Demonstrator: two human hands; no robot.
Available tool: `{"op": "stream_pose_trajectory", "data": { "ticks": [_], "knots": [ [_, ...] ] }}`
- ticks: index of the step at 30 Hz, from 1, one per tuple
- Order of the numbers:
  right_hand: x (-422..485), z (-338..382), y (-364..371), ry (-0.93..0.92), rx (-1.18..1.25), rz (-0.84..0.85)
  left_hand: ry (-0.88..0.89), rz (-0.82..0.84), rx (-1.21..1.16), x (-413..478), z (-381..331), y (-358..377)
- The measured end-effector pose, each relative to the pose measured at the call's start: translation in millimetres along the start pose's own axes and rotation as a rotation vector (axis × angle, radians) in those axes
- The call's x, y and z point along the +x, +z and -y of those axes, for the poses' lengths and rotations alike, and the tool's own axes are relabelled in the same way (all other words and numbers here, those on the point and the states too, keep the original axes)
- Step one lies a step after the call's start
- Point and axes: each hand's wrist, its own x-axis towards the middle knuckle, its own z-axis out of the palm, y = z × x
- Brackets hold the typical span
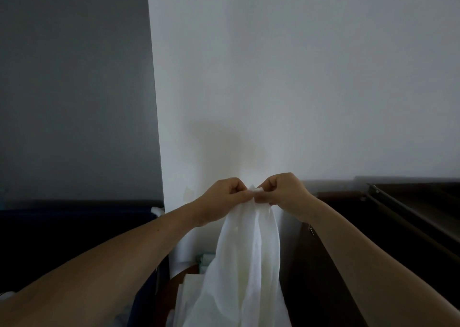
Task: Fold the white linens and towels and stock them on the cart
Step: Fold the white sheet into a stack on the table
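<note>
Linen [249, 264]: hangs unfolded, lower centre of the frame.
Grip: left hand [224, 197] and right hand [283, 192] pinch its top edge, close together.
Progress: early, I judge; this piece is not yet folded or stocked.
Cart: not made out.

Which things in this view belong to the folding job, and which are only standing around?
Part of the job:
- white cloth, hanging down
- left hand and right hand, both pinching its top
- white pile below it

Only standing around:
- white wall
- grey wall
- dark furniture on the right
</note>
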Motion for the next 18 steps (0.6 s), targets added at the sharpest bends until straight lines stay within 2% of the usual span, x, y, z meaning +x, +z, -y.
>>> {"op": "stream_pose_trajectory", "data": {
  "ticks": [3,6,9,18],
  "knots": [
    [-0.2,2.2,4.6,-0.021,-0.066,-0.032,0.003,-0.049,0.074,-1.3,0.0,2.3],
    [0.6,-0.7,4.6,-0.017,0.043,-0.061,0.025,-0.027,0.021,-2.1,3.6,-0.9],
    [0.0,-5.4,2.6,-0.031,0.172,0.016,0.045,-0.041,0.019,-4.7,4.3,-3.1],
    [0.7,-12.1,7.2,-0.061,0.237,-0.022,0.066,0.010,-0.021,-8.1,4.3,-0.6]
  ]
}}
